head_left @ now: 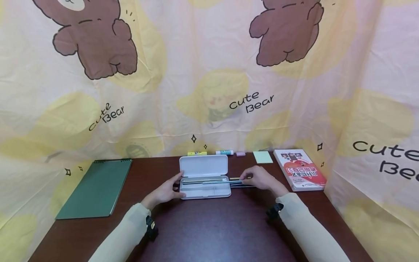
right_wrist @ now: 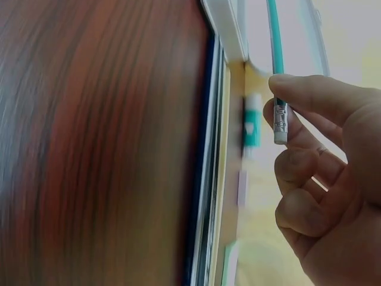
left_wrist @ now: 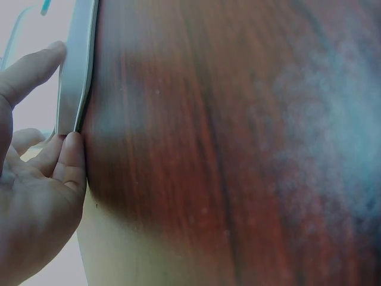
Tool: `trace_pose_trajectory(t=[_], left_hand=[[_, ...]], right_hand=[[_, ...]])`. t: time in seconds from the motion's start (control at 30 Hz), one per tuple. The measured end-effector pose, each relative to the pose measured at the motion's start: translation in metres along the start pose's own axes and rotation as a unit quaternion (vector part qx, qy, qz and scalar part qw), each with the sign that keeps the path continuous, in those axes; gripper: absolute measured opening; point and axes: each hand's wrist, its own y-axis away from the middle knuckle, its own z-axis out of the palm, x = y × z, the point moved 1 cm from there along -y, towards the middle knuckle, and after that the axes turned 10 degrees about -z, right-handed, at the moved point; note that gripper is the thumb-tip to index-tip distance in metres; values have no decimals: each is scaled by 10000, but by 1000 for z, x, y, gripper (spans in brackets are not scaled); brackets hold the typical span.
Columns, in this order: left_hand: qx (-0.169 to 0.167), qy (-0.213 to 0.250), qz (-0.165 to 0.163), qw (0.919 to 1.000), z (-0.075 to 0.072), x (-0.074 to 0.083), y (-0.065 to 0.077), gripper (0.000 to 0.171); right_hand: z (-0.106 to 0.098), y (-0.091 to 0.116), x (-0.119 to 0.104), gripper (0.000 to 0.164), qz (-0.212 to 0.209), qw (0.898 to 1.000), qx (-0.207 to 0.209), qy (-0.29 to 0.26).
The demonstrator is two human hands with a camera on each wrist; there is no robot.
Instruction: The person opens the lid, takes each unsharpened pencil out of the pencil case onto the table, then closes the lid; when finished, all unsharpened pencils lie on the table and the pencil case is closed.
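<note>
An open white pencil case (head_left: 205, 191) lies on the table with its lid (head_left: 203, 166) tipped back. My left hand (head_left: 164, 189) grips the case's left end, thumb at the front corner and fingers around the end. My right hand (right_wrist: 333, 161) pinches a teal pencil (right_wrist: 277, 50) near its white eraser, between thumb and fingers. That pencil's other end reaches over the case. At least one more pencil (head_left: 191, 182) lies in the long back compartment. To the right of the case, several pencils (head_left: 243, 186) lie side by side on the table, partly hidden under my right hand.
A green spiral notebook (head_left: 95, 189) lies on the left. Behind the case sit a yellow box-like item (head_left: 197, 153), a glue stick (head_left: 224, 152) and a purple eraser-like block (head_left: 240, 154). Pale green sticky notes (head_left: 263, 157) and a book (head_left: 299, 170) lie toward the right. Printed cloth hangs behind.
</note>
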Motion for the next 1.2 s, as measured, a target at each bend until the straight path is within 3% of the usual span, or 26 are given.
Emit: trace_pose_trajectory(t=[0.37,0.67,1.2], left_hand=[[-35,-64,-6,10000,0,0,1,100],[-45,-52,-15,10000,0,0,1,101],[-18,-53,-40,10000,0,1,1,100]], right_hand=[[-25,41,39,9,204,9996,109,166],[-34,64,62,10,549,9982,-63,-251],[-30,65,72,8,1091,9940,9,67]])
